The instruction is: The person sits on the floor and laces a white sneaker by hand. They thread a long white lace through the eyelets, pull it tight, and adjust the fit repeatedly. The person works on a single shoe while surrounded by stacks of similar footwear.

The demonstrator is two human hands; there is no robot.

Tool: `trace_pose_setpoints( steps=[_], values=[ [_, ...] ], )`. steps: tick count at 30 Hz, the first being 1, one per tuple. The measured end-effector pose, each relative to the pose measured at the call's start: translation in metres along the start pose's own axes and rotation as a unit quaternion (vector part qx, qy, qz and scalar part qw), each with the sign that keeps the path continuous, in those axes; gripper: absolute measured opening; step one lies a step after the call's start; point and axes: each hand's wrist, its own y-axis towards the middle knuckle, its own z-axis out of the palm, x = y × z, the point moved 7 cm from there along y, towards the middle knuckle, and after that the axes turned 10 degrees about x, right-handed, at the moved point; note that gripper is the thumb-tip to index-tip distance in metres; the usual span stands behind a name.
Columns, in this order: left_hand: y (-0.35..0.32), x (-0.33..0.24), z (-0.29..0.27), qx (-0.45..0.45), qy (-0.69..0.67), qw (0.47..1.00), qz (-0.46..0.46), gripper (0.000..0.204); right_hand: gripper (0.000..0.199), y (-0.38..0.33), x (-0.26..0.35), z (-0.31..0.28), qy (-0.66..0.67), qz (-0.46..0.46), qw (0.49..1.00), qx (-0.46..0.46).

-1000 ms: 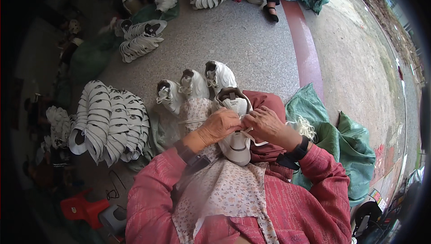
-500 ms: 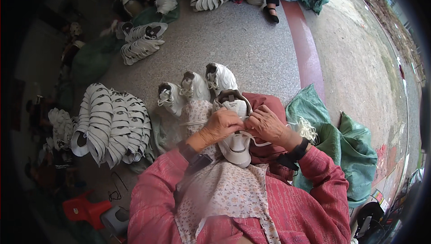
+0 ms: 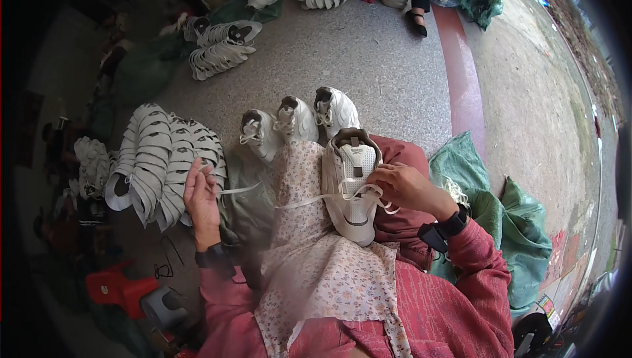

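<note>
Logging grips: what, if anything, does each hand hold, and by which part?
Left hand: white lace, pinched; which stretch is unclear. Right hand: at the right edge of the shoe; grip cannot be told.

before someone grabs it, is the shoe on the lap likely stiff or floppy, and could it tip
The shoe probably gives a little when squeezed, since its front looks like mesh. It could tip if pushed, as it rests on an uneven lap. Its lace is likely floppy, being thin and loosely curved.
</note>
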Motion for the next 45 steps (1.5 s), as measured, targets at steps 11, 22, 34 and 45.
trace_pose_setpoints(
  steps=[11,22,34,45],
  values=[
    [-0.017,0.056,0.138,0.269,0.236,0.926,-0.119,0.016,0.020,-0.006,0.012,0.012,0.185,0.006,0.982,-0.042],
    [-0.061,0.099,0.212,0.470,0.404,0.785,0.005,0.020,0.024,-0.122,-0.086,0.020,0.659,0.090,0.636,-0.391],
    [-0.059,0.093,0.220,0.448,0.447,0.773,0.050,0.023,0.036,-0.153,-0.105,0.031,0.579,0.193,0.618,-0.495],
    [-0.053,0.094,0.252,0.410,0.613,0.676,0.019,0.008,0.016,-0.108,-0.039,-0.014,0.327,0.227,0.852,-0.340]
  ],
)
